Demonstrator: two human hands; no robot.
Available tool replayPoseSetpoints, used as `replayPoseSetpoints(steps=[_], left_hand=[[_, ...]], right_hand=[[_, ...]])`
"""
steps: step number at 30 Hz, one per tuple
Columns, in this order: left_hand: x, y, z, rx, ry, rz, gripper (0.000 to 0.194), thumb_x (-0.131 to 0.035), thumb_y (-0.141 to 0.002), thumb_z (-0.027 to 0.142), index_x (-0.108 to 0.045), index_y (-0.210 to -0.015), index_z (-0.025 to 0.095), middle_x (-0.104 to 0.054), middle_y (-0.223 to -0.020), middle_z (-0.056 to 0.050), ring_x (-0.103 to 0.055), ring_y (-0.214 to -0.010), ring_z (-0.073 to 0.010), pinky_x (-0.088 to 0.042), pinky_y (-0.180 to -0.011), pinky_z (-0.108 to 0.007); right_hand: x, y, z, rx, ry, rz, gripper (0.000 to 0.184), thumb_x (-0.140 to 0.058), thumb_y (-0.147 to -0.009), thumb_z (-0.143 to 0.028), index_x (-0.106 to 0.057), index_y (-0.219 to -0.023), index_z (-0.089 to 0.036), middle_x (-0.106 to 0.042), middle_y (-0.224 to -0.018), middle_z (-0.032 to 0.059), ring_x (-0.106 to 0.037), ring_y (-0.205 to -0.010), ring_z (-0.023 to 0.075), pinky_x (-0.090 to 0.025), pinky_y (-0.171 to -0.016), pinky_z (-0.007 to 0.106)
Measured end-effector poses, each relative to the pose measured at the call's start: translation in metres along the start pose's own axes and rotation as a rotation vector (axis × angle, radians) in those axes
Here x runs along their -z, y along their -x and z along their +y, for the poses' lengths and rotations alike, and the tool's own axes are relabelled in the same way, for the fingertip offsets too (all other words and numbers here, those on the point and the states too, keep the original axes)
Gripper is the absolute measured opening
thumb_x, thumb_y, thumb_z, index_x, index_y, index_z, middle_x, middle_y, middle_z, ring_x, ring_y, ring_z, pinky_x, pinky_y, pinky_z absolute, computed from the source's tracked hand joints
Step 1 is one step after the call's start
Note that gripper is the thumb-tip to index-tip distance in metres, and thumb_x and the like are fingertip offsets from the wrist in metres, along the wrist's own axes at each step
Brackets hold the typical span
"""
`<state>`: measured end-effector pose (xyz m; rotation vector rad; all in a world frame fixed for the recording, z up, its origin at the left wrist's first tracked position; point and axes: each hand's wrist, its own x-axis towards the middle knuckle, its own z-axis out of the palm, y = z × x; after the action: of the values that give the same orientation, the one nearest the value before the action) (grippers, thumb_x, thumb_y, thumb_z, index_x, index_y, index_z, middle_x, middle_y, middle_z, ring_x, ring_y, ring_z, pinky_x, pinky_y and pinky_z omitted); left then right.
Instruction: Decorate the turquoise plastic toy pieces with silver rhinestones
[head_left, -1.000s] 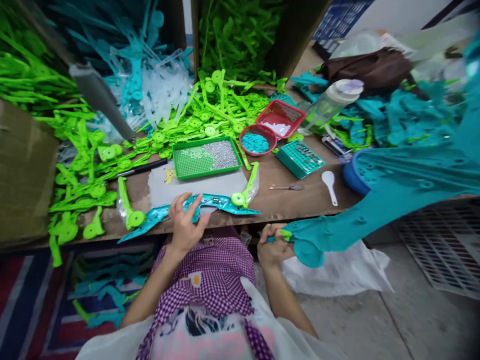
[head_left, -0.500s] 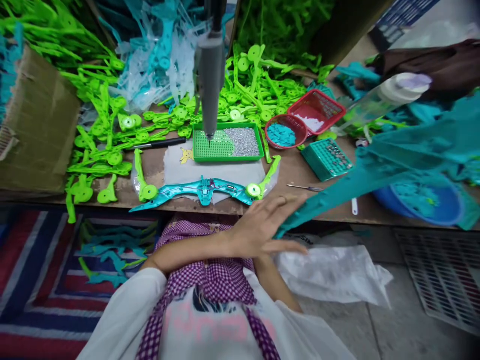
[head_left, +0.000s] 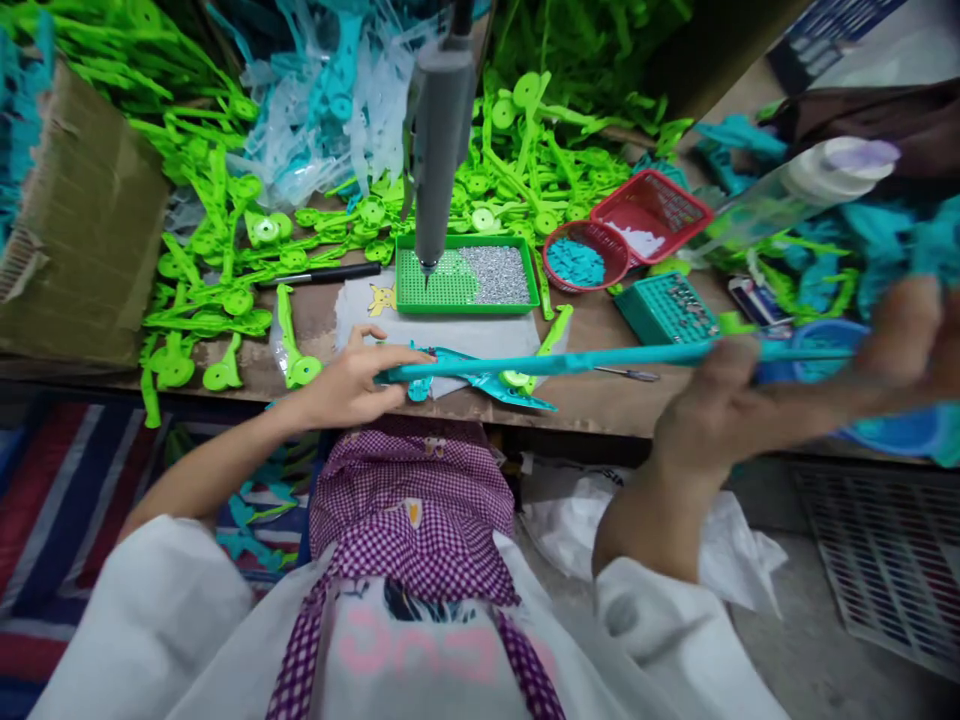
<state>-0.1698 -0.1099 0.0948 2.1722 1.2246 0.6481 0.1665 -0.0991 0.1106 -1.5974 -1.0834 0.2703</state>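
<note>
A long turquoise plastic bow-shaped part, seen nearly edge-on, stretches level above the bench between my two hands. My left hand pinches its left end between thumb and fingers. Farther along, my right hand, blurred, grips its right side with the thumb at the near face. Beneath it on the bench lies a similar turquoise bow part, partly hidden. A lime-green limb piece lies near its left end and another lime-green limb piece at its right.
A grey electric screwdriver hangs above a green tray of small screws. Two red baskets, a teal block and a blue bowl stand to the right. Heaped lime-green parts and a cardboard box fill the left.
My left hand has moved left from the middle. My right hand has come into view at the right, and the held turquoise part has swung down level over the bench.
</note>
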Motion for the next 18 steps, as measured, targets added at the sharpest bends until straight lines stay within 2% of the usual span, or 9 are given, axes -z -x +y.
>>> replayPoseSetpoints(steps=[1, 3, 4, 5, 6, 8, 11, 14, 18], left_hand=[[0.014, 0.0, -0.006, 0.028, 0.012, -0.035, 0.035, -0.051, -0.079, 0.031, -0.071, -0.106, 0.019, -0.075, -0.1, -0.004, -0.065, -0.089, -0.0187, -0.037, -0.104, -0.047], [0.043, -0.002, -0.02, 0.127, 0.084, -0.156, 0.04, -0.053, -0.077, 0.041, -0.071, -0.102, 0.016, -0.073, -0.088, -0.003, -0.065, -0.084, -0.0183, -0.046, -0.092, -0.041], [0.057, -0.002, -0.027, 0.207, 0.14, -0.225, 0.044, -0.054, -0.077, 0.045, -0.07, -0.104, 0.015, -0.072, -0.086, -0.003, -0.065, -0.082, -0.018, -0.048, -0.086, -0.039], [0.069, -0.003, -0.035, 0.296, 0.191, -0.294, 0.048, -0.055, -0.075, 0.048, -0.07, -0.106, 0.014, -0.071, -0.084, -0.003, -0.066, -0.08, -0.0181, -0.05, -0.081, -0.036], [0.08, -0.003, -0.043, 0.383, 0.231, -0.351, 0.05, -0.057, -0.074, 0.05, -0.069, -0.108, 0.015, -0.071, -0.085, -0.003, -0.066, -0.079, -0.0187, -0.051, -0.078, -0.035], [0.093, -0.003, -0.056, 0.508, 0.261, -0.395, 0.055, -0.06, -0.072, 0.052, -0.068, -0.113, 0.016, -0.072, -0.09, -0.005, -0.068, -0.082, -0.0205, -0.051, -0.076, -0.033], [0.096, 0.002, -0.07, 0.543, 0.203, -0.344, 0.06, -0.061, -0.073, 0.052, -0.062, -0.122, 0.018, -0.07, -0.108, -0.009, -0.067, -0.097, -0.0227, -0.05, -0.082, -0.033], [0.088, 0.013, -0.08, 0.499, 0.094, -0.31, 0.064, -0.063, -0.074, 0.056, -0.059, -0.126, 0.019, -0.065, -0.123, -0.009, -0.063, -0.108, -0.0245, -0.048, -0.09, -0.033], [0.072, 0.034, -0.089, 0.427, -0.041, -0.314, 0.079, -0.07, -0.067, 0.06, -0.054, -0.133, 0.018, -0.06, -0.131, -0.009, -0.058, -0.116, -0.0275, -0.043, -0.099, -0.035]], right_hand=[[-0.007, -0.011, -0.003, 0.176, 0.152, -0.051, 0.058, -0.067, -0.073, -0.061, -0.043, -0.125, -0.072, -0.023, -0.152, -0.0344, 0.003, -0.153, 0.0275, -0.031, -0.117, 0.059], [-0.022, -0.023, -0.004, 0.486, 0.353, -0.182, 0.042, -0.052, -0.087, -0.058, -0.053, -0.129, -0.056, -0.05, -0.146, -0.0097, -0.031, -0.146, 0.0341, -0.023, -0.118, 0.065], [-0.03, -0.025, -0.003, 0.53, 0.364, -0.291, 0.039, -0.048, -0.09, -0.057, -0.06, -0.126, -0.046, -0.063, -0.132, -0.0002, -0.05, -0.132, 0.0349, -0.027, -0.115, 0.067], [-0.038, -0.025, 0.0, 0.523, 0.332, -0.392, 0.039, -0.048, -0.089, -0.058, -0.066, -0.118, -0.038, -0.071, -0.114, 0.0049, -0.064, -0.114, 0.0337, -0.038, -0.108, 0.066], [-0.045, -0.023, 0.004, 0.492, 0.282, -0.473, 0.042, -0.051, -0.086, -0.06, -0.069, -0.11, -0.03, -0.074, -0.1, 0.0066, -0.069, -0.096, 0.031, -0.048, -0.096, 0.06], [-0.059, -0.019, 0.012, 0.4, 0.22, -0.562, 0.046, -0.059, -0.077, -0.064, -0.07, -0.095, -0.022, -0.074, -0.088, 0.0068, -0.068, -0.079, 0.026, -0.054, -0.078, 0.046], [-0.076, -0.016, 0.026, 0.242, 0.279, -0.684, 0.044, -0.064, -0.071, -0.064, -0.067, -0.08, -0.021, -0.07, -0.075, 0.0041, -0.063, -0.07, 0.0214, -0.049, -0.066, 0.034], [-0.085, -0.02, 0.038, 0.123, 0.452, -0.845, 0.045, -0.061, -0.071, -0.066, -0.063, -0.074, -0.021, -0.062, -0.064, 0.0026, -0.059, -0.064, 0.0208, -0.041, -0.058, 0.03], [-0.091, -0.019, 0.043, 0.071, 0.641, -1.005, 0.051, -0.049, -0.076, -0.072, -0.062, -0.08, -0.022, -0.063, -0.067, 0.0044, -0.06, -0.069, 0.024, -0.04, -0.062, 0.032]])
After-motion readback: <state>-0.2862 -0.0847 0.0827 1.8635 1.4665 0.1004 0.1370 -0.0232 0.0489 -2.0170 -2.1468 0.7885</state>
